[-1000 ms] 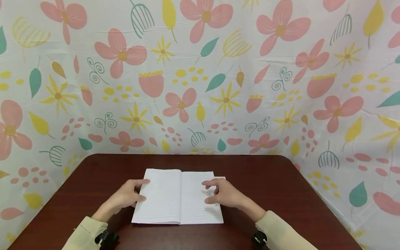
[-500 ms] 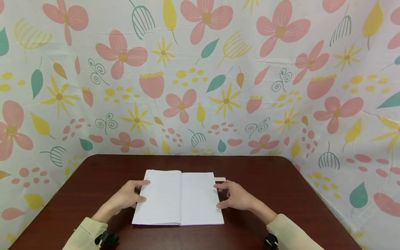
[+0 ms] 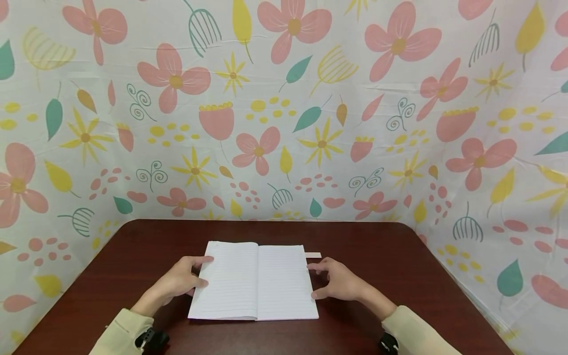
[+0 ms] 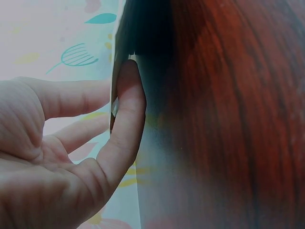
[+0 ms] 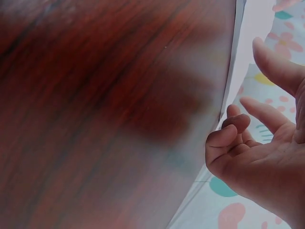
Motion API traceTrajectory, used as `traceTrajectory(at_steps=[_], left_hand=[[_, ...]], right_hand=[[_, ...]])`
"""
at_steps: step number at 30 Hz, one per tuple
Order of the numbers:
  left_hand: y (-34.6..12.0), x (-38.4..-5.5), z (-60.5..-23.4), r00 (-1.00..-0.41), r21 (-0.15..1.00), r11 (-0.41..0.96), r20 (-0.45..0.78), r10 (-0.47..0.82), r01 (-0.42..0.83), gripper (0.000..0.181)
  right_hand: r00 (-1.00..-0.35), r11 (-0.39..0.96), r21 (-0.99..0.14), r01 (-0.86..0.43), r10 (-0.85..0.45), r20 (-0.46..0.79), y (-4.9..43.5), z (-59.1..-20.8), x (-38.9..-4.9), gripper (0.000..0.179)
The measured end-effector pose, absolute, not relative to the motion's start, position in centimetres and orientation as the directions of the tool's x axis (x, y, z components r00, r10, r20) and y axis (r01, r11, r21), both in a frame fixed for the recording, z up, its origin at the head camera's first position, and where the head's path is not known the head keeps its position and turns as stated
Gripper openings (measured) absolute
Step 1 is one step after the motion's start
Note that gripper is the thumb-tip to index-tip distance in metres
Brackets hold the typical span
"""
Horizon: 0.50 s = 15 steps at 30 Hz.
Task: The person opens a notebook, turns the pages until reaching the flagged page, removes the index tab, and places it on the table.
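Note:
An open notebook [image 3: 284, 286] with white ruled pages lies at the middle of the table. At its left edge, my left hand [image 3: 179, 277] pinches the cover and pages; in the left wrist view a finger [image 4: 125, 114] runs under the edge while others stay on the page side. My right hand [image 3: 338, 280] is beside the right edge, thumb and index finger apart with their tips right at the page edge. The right wrist view shows that hand [image 5: 267, 152] with its other fingers bent loosely and nothing held between them.
A narrow white strip [image 3: 312, 255] sticks out past the notebook's upper right side. The dark red-brown table [image 3: 377, 246] reaches back to a flower-patterned cloth [image 3: 284, 123]. Dark wrist straps [image 3: 152, 340] sit at both sleeves.
My right hand has drawn back rightward from over the right page to its outer edge, uncovering the white strip. The left hand and the notebook have stayed in place.

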<state>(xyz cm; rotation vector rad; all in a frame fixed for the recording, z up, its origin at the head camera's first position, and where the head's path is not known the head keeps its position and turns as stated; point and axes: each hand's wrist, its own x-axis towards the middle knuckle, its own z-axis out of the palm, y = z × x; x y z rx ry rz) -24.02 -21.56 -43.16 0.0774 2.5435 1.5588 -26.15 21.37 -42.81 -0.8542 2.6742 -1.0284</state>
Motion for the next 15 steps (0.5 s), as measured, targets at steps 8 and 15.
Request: traceTrajectory(at_steps=[8,15], left_hand=[[-21.5,-23.97,-43.06,-0.987,0.884,0.467,-0.106,0.123,-0.037,0.062],[-21.48,-23.95,-42.98,-0.987,0.881,0.471,-0.106,0.12,-0.038,0.062]], right_hand=[[-0.824,0.603,-0.662,-0.445,-0.565,0.04,21.43,-42.78,-26.27,0.072],[-0.823,0.616,-0.647,-0.449,-0.568,0.031,21.21,-42.87,-26.55,0.074]])
